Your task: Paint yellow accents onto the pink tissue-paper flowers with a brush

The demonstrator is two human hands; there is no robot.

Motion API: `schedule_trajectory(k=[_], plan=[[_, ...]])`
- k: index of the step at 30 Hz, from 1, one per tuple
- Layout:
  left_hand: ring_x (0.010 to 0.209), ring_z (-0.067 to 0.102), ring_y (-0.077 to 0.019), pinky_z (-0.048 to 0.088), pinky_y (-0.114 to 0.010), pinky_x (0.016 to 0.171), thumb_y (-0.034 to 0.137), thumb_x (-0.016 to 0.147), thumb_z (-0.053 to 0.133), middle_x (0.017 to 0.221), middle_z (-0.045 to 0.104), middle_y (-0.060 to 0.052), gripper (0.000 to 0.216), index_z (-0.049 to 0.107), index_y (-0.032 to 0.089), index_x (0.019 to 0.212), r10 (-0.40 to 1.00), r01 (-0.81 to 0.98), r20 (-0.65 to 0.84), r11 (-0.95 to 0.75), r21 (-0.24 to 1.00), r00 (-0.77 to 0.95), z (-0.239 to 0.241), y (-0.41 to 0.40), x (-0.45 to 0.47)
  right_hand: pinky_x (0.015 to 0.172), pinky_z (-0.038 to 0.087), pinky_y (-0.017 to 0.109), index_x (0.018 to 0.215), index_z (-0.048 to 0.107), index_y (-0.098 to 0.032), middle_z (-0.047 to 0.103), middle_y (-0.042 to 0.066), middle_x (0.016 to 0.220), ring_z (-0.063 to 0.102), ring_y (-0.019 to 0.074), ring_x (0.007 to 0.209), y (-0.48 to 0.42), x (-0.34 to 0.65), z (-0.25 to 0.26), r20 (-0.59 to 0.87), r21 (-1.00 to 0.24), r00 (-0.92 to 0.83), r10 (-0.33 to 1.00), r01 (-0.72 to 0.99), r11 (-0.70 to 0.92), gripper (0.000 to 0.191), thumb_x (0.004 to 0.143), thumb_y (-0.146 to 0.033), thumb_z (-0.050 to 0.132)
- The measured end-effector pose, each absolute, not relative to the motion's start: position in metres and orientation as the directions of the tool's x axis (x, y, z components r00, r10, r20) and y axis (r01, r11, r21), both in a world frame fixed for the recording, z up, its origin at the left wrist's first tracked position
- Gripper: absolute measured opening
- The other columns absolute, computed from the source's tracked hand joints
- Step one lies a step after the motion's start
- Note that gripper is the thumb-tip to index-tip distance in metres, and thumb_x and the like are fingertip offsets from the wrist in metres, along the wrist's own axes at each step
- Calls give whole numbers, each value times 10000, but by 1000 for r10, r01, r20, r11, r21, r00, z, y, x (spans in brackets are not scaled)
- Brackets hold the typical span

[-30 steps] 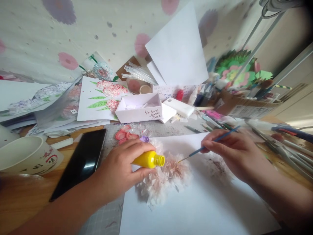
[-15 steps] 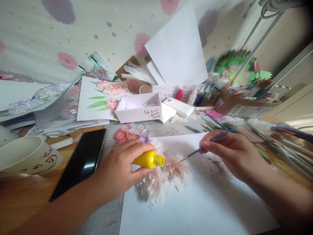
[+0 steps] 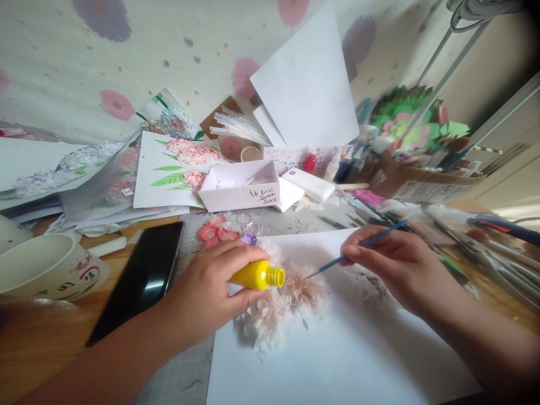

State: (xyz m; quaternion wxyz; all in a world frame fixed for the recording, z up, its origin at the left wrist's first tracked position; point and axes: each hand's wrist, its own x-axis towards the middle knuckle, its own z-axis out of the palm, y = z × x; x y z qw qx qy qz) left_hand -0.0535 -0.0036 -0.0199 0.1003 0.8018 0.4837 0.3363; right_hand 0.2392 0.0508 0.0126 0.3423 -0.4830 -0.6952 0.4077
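The left hand [image 3: 211,292] holds a small yellow bottle [image 3: 257,275] lying on its side, its open mouth pointing right, just above a pale pink paper flower [image 3: 287,304] that lies on a white sheet [image 3: 337,349] on the bench [image 3: 42,343]. The right hand [image 3: 396,264] pinches a thin blue brush [image 3: 350,254] in its fingers [image 3: 358,250], and the brush tip is close to the bottle mouth, over the flower. At the left a black phone [image 3: 141,278] lies beside a white cup [image 3: 46,270], and farther back stands an open white box [image 3: 240,188].

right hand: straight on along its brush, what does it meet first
The brush tip would probably meet the open yellow bottle in the left hand; pink tissue flower lies just below, depth unclear.
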Motion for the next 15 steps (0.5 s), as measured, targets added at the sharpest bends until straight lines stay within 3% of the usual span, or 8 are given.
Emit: schedule_trajectory(k=[15], plan=[[916,680,-182,502,-282,838,268,775,787,1022,736,32,326,667,306,1075,862,712,408,-487,506,300,-18,-5,-53,641,498,279,725,745,-215,729,46,733,665,180,676,51,238,14,121,-867,-340,932,421,266,338,780,-548,739]])
